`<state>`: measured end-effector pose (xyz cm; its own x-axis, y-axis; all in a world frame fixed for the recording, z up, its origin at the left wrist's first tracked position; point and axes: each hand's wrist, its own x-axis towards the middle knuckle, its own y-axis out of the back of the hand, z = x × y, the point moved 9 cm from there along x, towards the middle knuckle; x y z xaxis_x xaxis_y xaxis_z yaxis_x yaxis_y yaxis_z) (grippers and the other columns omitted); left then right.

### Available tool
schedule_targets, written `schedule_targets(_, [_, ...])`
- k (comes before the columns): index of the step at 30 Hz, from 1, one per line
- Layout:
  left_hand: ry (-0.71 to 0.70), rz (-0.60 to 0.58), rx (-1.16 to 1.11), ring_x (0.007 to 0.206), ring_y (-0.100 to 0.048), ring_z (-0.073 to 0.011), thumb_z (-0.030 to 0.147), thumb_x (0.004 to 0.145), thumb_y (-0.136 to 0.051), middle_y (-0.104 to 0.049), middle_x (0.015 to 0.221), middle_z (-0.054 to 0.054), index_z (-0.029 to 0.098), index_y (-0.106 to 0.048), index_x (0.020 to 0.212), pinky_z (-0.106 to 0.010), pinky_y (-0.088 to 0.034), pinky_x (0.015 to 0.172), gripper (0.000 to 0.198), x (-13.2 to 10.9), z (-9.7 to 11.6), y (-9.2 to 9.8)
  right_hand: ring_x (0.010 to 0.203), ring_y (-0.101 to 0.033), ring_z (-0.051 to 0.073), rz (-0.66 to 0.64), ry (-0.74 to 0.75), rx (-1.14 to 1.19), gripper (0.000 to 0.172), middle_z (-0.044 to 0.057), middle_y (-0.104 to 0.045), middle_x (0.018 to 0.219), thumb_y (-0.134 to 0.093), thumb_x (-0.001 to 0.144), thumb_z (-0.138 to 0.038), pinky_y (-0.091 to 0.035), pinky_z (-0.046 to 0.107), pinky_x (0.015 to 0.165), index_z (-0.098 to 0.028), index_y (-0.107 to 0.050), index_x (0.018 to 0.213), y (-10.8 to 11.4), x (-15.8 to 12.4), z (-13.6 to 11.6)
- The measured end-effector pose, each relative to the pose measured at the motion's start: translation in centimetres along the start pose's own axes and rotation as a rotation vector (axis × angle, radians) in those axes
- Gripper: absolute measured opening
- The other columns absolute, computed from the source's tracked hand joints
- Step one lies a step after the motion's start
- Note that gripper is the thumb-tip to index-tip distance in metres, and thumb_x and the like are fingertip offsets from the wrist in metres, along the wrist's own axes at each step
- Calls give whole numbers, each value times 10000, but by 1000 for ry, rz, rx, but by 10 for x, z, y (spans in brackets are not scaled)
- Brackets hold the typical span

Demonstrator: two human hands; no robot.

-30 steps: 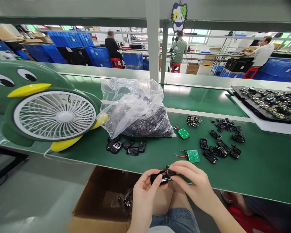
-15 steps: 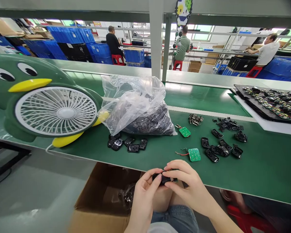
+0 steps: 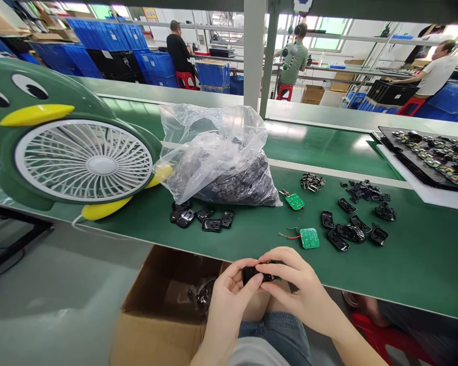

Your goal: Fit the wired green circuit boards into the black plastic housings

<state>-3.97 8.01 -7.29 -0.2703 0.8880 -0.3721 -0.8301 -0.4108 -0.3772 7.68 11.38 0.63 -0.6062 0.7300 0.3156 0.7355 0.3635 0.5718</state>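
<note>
A small black plastic shell [image 3: 249,275] is held between both hands just off the table's front edge. My left hand [image 3: 231,290] grips its left end, thumb laid across the face. Fingers of my right hand [image 3: 290,274] pinch the other end, where a bit of green shows, partly hidden. Nearest to the hands on the table lies a green circuit board [image 3: 309,238] with red and dark wires. A second circuit board [image 3: 294,201] sits farther back. Several black plastic shells [image 3: 338,240] lie to the right, with more shell pieces [image 3: 211,225] to the left.
A clear bag of dark parts [image 3: 229,173] stands mid-table beside a green penguin-shaped fan [image 3: 103,165]. Small metal parts [image 3: 312,182] and black bits [image 3: 366,191] lie in piles. A tray of assemblies [image 3: 435,152] is far right; a cardboard box [image 3: 156,325] stands below. People sit beyond.
The camera view has tilted slightly down, so the background sits higher in the picture. Both hands still hold the black shell, with the left thumb shifted a little to the right across it.
</note>
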Motion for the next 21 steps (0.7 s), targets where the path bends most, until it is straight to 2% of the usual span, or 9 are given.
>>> schedule_targets(6, [8,7,-5,763,-661,-211,290,604,-810,-690,817,-62,151,-723,814,-300,-596,655,267,-4,8,0,1225,-481,200,-85,-64,108,507,73,-531,1289,-610,856,-161,-477,350,992,-295,-460,1321,-2,-6,8])
schedule_targets(9, [27,11,-16,747,-663,-209,277,588,-811,-698,811,-71,139,-717,793,-281,-593,634,264,-9,10,-2,1278,-446,209,-143,-116,216,571,85,-477,1355,-638,833,-168,-493,331,972,-301,-425,1345,-4,-6,17])
schedule_targets(14, [61,1,-38,747,-673,-226,280,550,-829,-707,755,-69,140,-711,757,-277,-595,597,276,-13,11,-7,979,-605,168,-200,-139,391,396,62,-597,1076,-660,822,-240,-533,291,835,-243,-543,1201,-4,-1,24])
schedule_targets(18, [51,-8,-31,712,-667,-207,271,542,-835,-718,762,-71,143,-714,741,-276,-600,582,265,-15,15,-10,827,-584,154,-104,-23,340,218,41,-607,902,-674,816,-271,-523,283,751,-214,-625,1021,9,4,15])
schedule_targets(21, [20,3,-18,757,-678,-221,269,561,-822,-722,773,-72,150,-714,744,-270,-600,598,244,-17,19,-10,793,-571,154,-48,21,221,169,42,-601,866,-639,839,-228,-521,284,717,-216,-629,1008,17,5,5])
